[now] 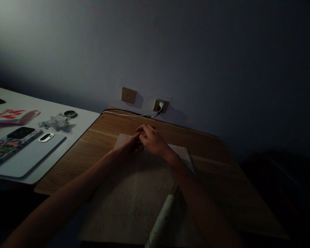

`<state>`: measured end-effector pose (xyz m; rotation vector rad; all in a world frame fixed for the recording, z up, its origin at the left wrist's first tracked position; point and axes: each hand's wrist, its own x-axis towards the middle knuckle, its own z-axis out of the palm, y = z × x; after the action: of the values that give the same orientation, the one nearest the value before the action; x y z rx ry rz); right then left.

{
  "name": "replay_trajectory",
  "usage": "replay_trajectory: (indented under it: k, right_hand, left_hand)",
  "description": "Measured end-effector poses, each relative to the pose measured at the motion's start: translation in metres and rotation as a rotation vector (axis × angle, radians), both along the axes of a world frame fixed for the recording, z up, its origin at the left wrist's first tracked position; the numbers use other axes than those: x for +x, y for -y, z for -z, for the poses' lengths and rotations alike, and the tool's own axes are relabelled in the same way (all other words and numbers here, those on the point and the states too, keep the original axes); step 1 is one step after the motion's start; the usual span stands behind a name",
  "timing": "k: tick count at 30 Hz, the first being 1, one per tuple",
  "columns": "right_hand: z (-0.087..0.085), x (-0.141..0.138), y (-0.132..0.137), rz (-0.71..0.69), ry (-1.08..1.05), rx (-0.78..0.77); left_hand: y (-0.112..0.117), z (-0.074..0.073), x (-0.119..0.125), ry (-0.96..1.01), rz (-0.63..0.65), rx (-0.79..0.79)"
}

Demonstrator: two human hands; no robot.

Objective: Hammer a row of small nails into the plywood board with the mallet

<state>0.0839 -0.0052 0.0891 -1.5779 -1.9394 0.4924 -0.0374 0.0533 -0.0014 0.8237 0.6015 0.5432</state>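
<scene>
My left hand point(131, 144) and my right hand point(153, 140) meet over the far part of a pale flat board point(134, 196). The fingers of both are bent and pressed together. A thin, faint glint shows between them, but what they hold is too small and dark to name. Under my right forearm lies a long whitish rod-like object point(161, 215) with a brownish far end, slanting towards the near edge of the board.
The board rests on a wooden desk point(212, 172). White and dark cables point(130, 115) run along the back to a wall socket point(161, 105). A white table point(85, 120) at left bears two phones, the white one point(32, 155) nearer, a crumpled wrapper point(58, 122) and a red-and-white packet point(17, 116).
</scene>
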Motion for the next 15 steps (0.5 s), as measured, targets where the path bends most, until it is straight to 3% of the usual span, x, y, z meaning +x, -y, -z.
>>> replay_trajectory:
  k: [3,9,15]
  right_hand:
    - [-0.003,0.013,0.021,0.042,-0.067,0.006]
    - [0.016,0.046,0.084,0.153,-0.227,0.081]
    - [0.054,0.077,0.156,0.418,-0.072,0.309]
  left_hand:
    - [0.008,-0.005,0.002,-0.123,-0.013,0.261]
    - [0.042,-0.022,0.012,-0.306,0.130,1.072]
    - [0.054,-0.007,0.015,-0.406,0.336,1.571]
